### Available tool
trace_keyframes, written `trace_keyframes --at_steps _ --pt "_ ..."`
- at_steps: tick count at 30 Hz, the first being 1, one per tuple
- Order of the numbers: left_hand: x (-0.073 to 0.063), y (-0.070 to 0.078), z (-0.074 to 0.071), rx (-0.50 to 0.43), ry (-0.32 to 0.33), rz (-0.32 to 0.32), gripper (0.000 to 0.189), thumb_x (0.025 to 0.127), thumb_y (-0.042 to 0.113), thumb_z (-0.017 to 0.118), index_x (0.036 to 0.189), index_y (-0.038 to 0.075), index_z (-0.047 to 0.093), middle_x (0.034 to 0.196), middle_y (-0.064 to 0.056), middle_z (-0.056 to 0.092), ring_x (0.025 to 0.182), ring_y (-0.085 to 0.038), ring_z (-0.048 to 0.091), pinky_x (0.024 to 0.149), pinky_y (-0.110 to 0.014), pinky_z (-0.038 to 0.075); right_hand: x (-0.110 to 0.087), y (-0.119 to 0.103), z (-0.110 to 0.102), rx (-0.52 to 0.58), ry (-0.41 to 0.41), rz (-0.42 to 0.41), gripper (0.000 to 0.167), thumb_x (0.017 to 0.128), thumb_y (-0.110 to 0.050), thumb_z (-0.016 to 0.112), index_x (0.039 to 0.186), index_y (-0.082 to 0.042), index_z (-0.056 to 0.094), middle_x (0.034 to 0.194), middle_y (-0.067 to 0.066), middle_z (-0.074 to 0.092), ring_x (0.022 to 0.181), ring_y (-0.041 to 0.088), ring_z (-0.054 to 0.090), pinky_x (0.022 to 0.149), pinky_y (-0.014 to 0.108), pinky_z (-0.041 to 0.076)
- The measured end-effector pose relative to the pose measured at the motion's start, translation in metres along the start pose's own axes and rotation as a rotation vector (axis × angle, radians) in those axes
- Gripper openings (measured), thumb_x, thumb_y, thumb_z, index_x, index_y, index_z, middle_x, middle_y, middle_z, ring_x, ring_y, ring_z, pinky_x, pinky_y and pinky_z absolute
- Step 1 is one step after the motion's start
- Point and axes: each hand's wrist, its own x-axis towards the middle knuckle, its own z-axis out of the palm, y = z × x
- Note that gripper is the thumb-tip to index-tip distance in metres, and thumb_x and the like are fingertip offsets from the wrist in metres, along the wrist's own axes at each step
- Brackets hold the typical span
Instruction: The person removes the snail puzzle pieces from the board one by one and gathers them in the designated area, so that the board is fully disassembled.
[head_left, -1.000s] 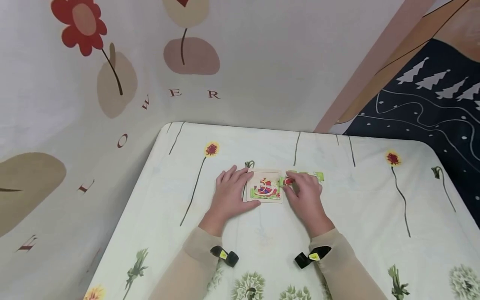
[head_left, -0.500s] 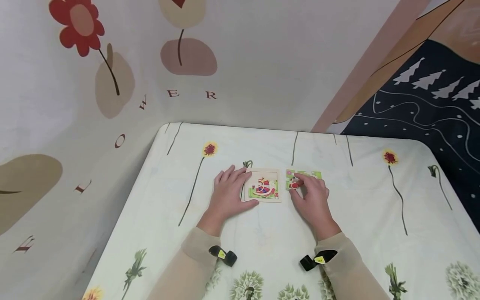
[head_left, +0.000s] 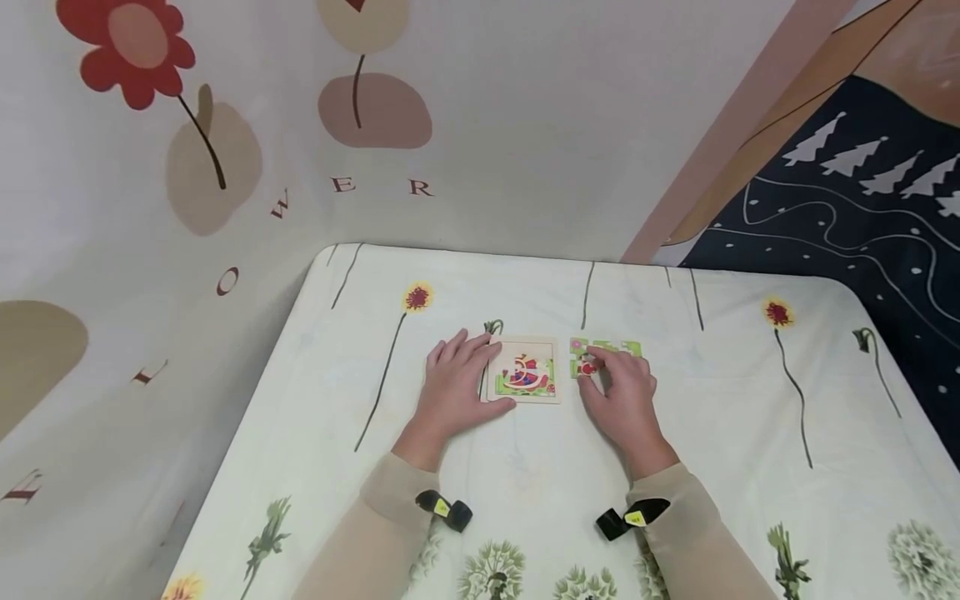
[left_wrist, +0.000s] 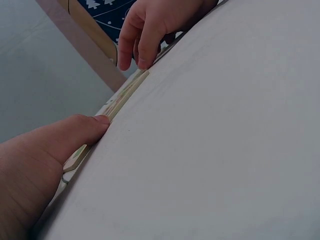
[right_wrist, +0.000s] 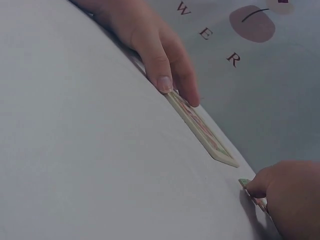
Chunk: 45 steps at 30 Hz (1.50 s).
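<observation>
A square wooden jigsaw board (head_left: 538, 347) lies flat on the cloth, its lower part filled with red, green and purple picture pieces. Bare wood shows along its upper part. My left hand (head_left: 455, 385) holds the board at its left side, thumb on the near edge and forefinger at the far edge. To the right of the board, my right hand (head_left: 624, 400) pinches a red-and-green puzzle piece (head_left: 585, 366) between thumb and fingers. In the right wrist view this puzzle piece (right_wrist: 243, 183) is tilted, partly hidden by the thumb, with a shadow under it.
Other green puzzle pieces (head_left: 632, 347) lie just beyond my right fingers, partly covered by them. A flower-printed cloth (head_left: 712, 400) covers the table. Printed curtain-like fabric (head_left: 540, 167) stands behind the far edge and on the left.
My right hand has drawn back rightward from the board's right edge with the puzzle piece, then kept nearly still. The left hand and the board have stayed put; the head view has shifted slightly.
</observation>
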Motion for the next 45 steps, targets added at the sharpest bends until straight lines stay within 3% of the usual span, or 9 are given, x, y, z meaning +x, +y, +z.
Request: trace_keyframes --at_steps 4,16,22,26,35,41,45 --pt "0.0 0.0 -0.001 -0.002 0.0 -0.002 0.092 0.084 0.067 0.079 0.158 0.021 0.053 0.168 -0.001 0.041 0.159 -0.033 0.023 0.123 -0.061 0.017 0.0 -0.003 0.001 0.018 0.013 0.002 0.045 0.095 -0.015 0.076 0.139 -0.005 0.067 0.133 0.017 0.062 0.129 0.041 0.043 0.109 0.064 0.024" --pt "0.003 0.0 -0.002 -0.006 -0.016 0.001 0.09 0.085 0.068 0.077 0.159 0.022 0.053 0.168 -0.001 0.041 0.16 -0.033 0.021 0.124 -0.061 0.015 0.006 -0.012 0.011 0.014 0.035 -0.078 0.043 0.097 -0.023 0.078 0.136 -0.007 0.072 0.125 0.015 0.063 0.125 0.04 0.045 0.104 0.064 0.025" --pt "0.0 -0.003 -0.004 0.007 0.007 -0.013 0.089 0.083 0.067 0.079 0.157 0.022 0.055 0.167 -0.001 0.043 0.159 -0.033 0.024 0.124 -0.062 0.017 0.011 -0.025 0.02 0.066 0.012 -0.113 0.037 0.105 -0.034 0.067 0.13 -0.007 0.074 0.129 0.016 0.064 0.125 0.041 0.045 0.107 0.065 0.023" --pt "0.001 -0.002 -0.002 -0.009 0.009 0.008 0.089 0.084 0.067 0.078 0.157 0.021 0.055 0.166 -0.002 0.044 0.159 -0.034 0.024 0.124 -0.063 0.016 0.013 -0.032 0.027 0.04 -0.008 -0.13 0.038 0.106 -0.036 0.065 0.13 -0.009 0.075 0.127 0.014 0.064 0.122 0.038 0.046 0.105 0.064 0.025" --pt "-0.001 -0.001 -0.001 0.008 0.018 0.005 0.087 0.085 0.068 0.076 0.155 0.022 0.057 0.165 -0.002 0.045 0.158 -0.034 0.026 0.123 -0.063 0.017 0.017 -0.049 0.049 -0.013 -0.066 -0.188 0.043 0.094 -0.04 0.078 0.126 -0.011 0.076 0.117 0.007 0.063 0.113 0.032 0.048 0.103 0.062 0.028" --pt "0.0 0.002 -0.002 0.003 0.032 0.011 0.086 0.085 0.068 0.076 0.155 0.022 0.057 0.165 -0.003 0.046 0.157 -0.036 0.028 0.123 -0.064 0.018 0.019 -0.057 0.053 -0.091 -0.101 -0.165 0.049 0.091 -0.047 0.077 0.127 -0.013 0.076 0.116 0.004 0.061 0.111 0.031 0.046 0.098 0.059 0.03" --pt "-0.002 0.002 -0.003 -0.002 0.035 0.01 0.086 0.085 0.067 0.077 0.155 0.021 0.058 0.164 -0.004 0.047 0.157 -0.037 0.029 0.122 -0.064 0.019 0.02 -0.058 0.052 -0.101 -0.093 -0.15 0.049 0.089 -0.041 0.078 0.127 -0.011 0.076 0.116 0.007 0.062 0.112 0.033 0.048 0.099 0.06 0.031"
